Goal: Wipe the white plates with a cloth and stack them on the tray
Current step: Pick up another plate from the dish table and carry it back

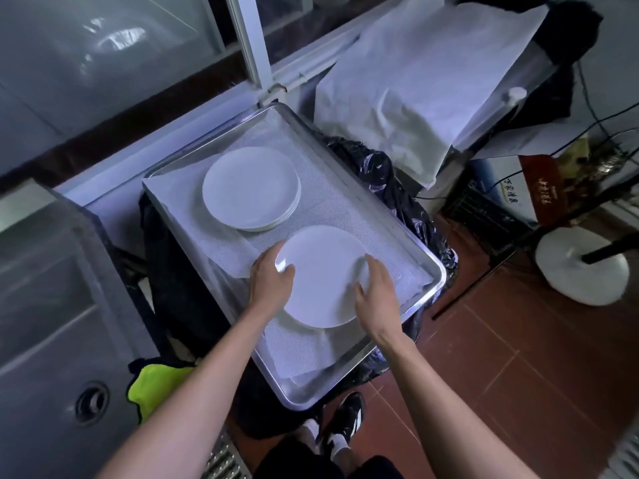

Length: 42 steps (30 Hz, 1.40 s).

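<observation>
Left hand (271, 276): grips near plate (323, 274) rim, hiding that edge.
Right hand (375, 292): fingers curl over opposite rim.
Beneath plate: unclear.

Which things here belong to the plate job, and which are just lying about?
Job: round white plate under both hands, left and right; stack of white plates; metal tray.
Lying about: yellow-green cloth; white fan base; red carton.
</observation>
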Motion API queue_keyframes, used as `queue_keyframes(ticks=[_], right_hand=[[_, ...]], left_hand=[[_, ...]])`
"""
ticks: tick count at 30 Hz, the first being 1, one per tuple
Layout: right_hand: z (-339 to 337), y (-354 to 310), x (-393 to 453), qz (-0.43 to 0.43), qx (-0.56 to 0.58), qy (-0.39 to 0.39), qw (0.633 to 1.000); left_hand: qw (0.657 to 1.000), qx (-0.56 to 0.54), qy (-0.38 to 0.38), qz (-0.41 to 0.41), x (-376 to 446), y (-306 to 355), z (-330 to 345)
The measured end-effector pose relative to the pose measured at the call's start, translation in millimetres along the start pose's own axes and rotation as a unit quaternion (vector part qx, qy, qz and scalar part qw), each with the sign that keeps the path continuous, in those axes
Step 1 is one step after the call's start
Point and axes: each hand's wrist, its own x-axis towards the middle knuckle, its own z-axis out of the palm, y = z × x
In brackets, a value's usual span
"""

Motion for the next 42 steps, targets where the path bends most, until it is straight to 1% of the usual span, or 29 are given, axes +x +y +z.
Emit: queue_keyframes(ticks=[4,7,12,15,19,22,26,28,30,34,38,42], right_hand=[[14,-2,-2,0.024,0.031,0.007,0.999],[22,-3,-1,0.021,0.038,0.031,0.999],[32,-5,3,0.029,0.073,0.069,0.995],[37,-6,4,0.043,0.093,0.094,0.99],[43,-12,4,0.067,0.128,0.118,0.982],[41,-16,3,0.079,0.15,0.129,0.977],[29,-27,-3,0.064,0.166,0.148,0.973],[20,-35,-7,0.06,0.173,0.164,0.969],[10,-43,-8,0.062,0.174,0.173,0.967],[-14,-47,-16,0.053,0.156,0.194,0.967],[-33,-39,-35,0.081,0.183,0.257,0.945],[-53,-20,-63,0.103,0.181,0.325,0.923]], left_hand=[[1.0,-0.004,-0.021,-0.013,9,-5,2],[0.999,-0.001,-0.04,-0.002,14,-11,2],[0.996,-0.077,-0.043,-0.007,15,-25,5],[0.996,-0.087,-0.026,0.005,17,-26,14],[0.99,-0.138,0.006,-0.012,20,-24,21],[0.988,-0.155,0.018,-0.006,17,-19,18],[0.989,-0.132,0.049,0.039,10,-7,7],[0.987,-0.141,0.051,0.054,7,2,2],[0.986,-0.147,0.04,0.061,5,11,-3],[0.985,-0.161,-0.005,0.062,1,31,-4],[0.984,-0.146,-0.053,0.086,-12,50,11],[0.978,-0.138,-0.101,0.116,-35,74,36]])
